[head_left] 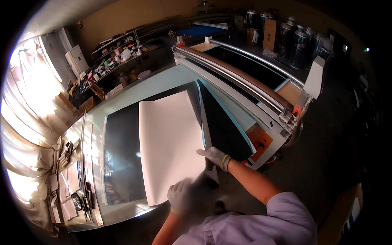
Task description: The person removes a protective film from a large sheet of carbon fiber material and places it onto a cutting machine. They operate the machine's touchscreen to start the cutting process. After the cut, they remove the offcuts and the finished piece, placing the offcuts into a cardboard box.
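Note:
A large white sheet [171,139], its left side curling up, lies over a glossy black sheet [122,151] on the glass-topped table [167,75]. My right hand [215,157], in a grey work glove, grips the white sheet's right edge, thumb on top and fingers hidden beneath. At the near edge, my gloved left hand [179,196] is closed on the same sheet with its fingers bent; it is a little blurred. Another black sheet with a light-blue border [226,122] lies to the right, partly under the raised edge.
A long roller machine [237,75] spans the table's far right, with an orange plate [259,141] near its corner. Rulers, a calculator [76,201] and papers line the left edge. Beyond stand cluttered shelves [118,57] and wrapped rolls [298,47]. Curtains [28,118] hang left.

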A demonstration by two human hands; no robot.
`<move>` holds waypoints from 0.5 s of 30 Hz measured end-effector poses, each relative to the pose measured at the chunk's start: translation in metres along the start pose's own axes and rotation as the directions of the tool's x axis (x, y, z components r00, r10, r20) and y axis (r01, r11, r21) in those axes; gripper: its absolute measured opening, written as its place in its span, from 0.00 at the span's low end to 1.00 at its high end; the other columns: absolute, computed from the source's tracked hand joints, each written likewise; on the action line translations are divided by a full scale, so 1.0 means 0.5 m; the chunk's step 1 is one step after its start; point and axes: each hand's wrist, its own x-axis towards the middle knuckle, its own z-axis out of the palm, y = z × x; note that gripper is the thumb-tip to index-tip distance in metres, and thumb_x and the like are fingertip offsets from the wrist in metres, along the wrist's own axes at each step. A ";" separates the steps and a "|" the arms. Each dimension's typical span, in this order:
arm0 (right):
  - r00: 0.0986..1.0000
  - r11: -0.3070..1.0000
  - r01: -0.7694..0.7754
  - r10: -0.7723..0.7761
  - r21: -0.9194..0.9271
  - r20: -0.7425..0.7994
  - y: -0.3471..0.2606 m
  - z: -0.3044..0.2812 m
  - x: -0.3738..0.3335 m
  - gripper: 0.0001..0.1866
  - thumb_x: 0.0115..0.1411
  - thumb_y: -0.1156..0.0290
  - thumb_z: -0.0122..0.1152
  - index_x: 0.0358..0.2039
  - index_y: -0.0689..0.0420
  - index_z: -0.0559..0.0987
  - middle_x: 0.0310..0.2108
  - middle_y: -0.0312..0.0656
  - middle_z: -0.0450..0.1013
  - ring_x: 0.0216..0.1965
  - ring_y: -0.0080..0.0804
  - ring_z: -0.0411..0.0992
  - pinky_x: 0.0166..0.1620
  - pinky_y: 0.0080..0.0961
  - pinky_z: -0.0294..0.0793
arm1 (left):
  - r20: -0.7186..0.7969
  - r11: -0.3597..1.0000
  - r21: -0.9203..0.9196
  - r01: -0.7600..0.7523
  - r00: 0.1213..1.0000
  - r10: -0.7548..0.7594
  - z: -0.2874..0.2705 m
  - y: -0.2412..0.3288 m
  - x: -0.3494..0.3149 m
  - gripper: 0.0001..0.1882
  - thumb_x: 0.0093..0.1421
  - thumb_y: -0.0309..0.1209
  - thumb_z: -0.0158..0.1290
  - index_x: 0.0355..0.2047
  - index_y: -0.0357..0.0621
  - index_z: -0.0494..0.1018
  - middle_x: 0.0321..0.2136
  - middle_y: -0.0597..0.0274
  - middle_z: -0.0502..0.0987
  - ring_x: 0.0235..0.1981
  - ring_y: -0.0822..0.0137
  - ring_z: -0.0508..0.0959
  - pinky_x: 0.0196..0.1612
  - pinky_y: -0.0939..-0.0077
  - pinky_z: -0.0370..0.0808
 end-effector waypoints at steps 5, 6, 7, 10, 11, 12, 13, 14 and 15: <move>0.981 0.979 0.192 -0.192 -0.073 0.010 -0.054 0.020 -0.033 0.15 0.57 0.65 0.64 0.27 0.68 0.81 0.24 0.38 0.77 0.27 0.24 0.73 0.35 0.26 0.72 | -0.126 0.910 0.264 0.319 0.947 -0.295 -0.062 -0.044 -0.118 0.36 0.47 0.25 0.64 0.58 0.46 0.68 0.44 0.52 0.80 0.48 0.54 0.78 0.56 0.57 0.69; 0.976 0.974 0.217 -0.218 0.059 0.008 -0.078 0.040 -0.035 0.14 0.58 0.66 0.62 0.29 0.67 0.81 0.25 0.38 0.78 0.27 0.20 0.73 0.34 0.24 0.73 | -0.195 0.824 0.297 0.482 0.875 -0.442 -0.057 -0.097 -0.197 0.42 0.45 0.24 0.65 0.62 0.45 0.63 0.45 0.50 0.79 0.48 0.52 0.78 0.57 0.57 0.69; 0.975 0.956 0.209 -0.219 0.207 0.027 -0.144 0.066 -0.071 0.12 0.60 0.67 0.61 0.31 0.65 0.81 0.25 0.36 0.78 0.28 0.18 0.73 0.34 0.19 0.73 | -0.264 0.705 0.321 0.633 0.774 -0.575 -0.052 -0.154 -0.274 0.48 0.42 0.23 0.67 0.65 0.44 0.58 0.46 0.48 0.79 0.49 0.49 0.78 0.57 0.57 0.69; 0.946 0.866 0.282 -0.322 0.413 0.027 -0.213 0.105 -0.104 0.11 0.62 0.67 0.59 0.31 0.64 0.81 0.25 0.35 0.77 0.26 0.17 0.72 0.32 0.17 0.72 | 0.248 0.561 -0.109 0.821 0.569 -0.784 -0.082 -0.177 -0.353 0.40 0.50 0.20 0.60 0.63 0.34 0.58 0.45 0.47 0.79 0.47 0.50 0.78 0.51 0.65 0.74; 0.937 0.815 0.253 -0.340 0.521 0.077 -0.239 0.136 -0.114 0.11 0.62 0.67 0.59 0.30 0.63 0.81 0.25 0.33 0.76 0.26 0.16 0.72 0.33 0.17 0.72 | 0.217 0.546 -0.198 0.814 0.580 -0.785 -0.042 -0.218 -0.417 0.37 0.51 0.19 0.58 0.62 0.32 0.59 0.44 0.48 0.79 0.46 0.52 0.79 0.49 0.68 0.75; 0.933 0.825 0.270 -0.352 0.496 0.078 -0.253 0.168 -0.121 0.12 0.62 0.66 0.59 0.31 0.63 0.81 0.25 0.34 0.76 0.27 0.16 0.72 0.33 0.17 0.72 | 0.197 0.529 -0.285 0.799 0.589 -0.784 -0.017 -0.246 -0.468 0.34 0.53 0.19 0.56 0.61 0.30 0.60 0.44 0.49 0.79 0.46 0.54 0.79 0.48 0.71 0.75; 0.932 0.837 0.303 -0.359 0.456 0.041 -0.255 0.193 -0.131 0.12 0.63 0.66 0.59 0.32 0.64 0.80 0.26 0.34 0.76 0.27 0.17 0.73 0.33 0.17 0.72 | 0.209 0.475 -0.428 0.769 0.596 -0.775 -0.005 -0.265 -0.489 0.31 0.54 0.18 0.54 0.59 0.29 0.62 0.43 0.51 0.79 0.44 0.57 0.79 0.47 0.72 0.75; 0.923 0.831 0.328 -0.383 0.450 0.033 -0.253 0.208 -0.140 0.12 0.62 0.66 0.59 0.32 0.64 0.80 0.26 0.34 0.76 0.26 0.17 0.73 0.32 0.17 0.72 | 0.223 0.396 -0.556 0.731 0.590 -0.776 0.004 -0.267 -0.506 0.28 0.56 0.17 0.53 0.58 0.29 0.63 0.42 0.53 0.79 0.43 0.61 0.78 0.47 0.74 0.74; 0.916 0.826 0.357 -0.402 0.435 0.011 -0.250 0.216 -0.150 0.12 0.62 0.65 0.60 0.32 0.63 0.80 0.26 0.34 0.76 0.26 0.17 0.73 0.32 0.17 0.72 | 0.256 0.299 -0.670 0.680 0.589 -0.767 0.016 -0.263 -0.511 0.25 0.57 0.16 0.51 0.56 0.28 0.65 0.42 0.55 0.79 0.42 0.64 0.78 0.46 0.75 0.74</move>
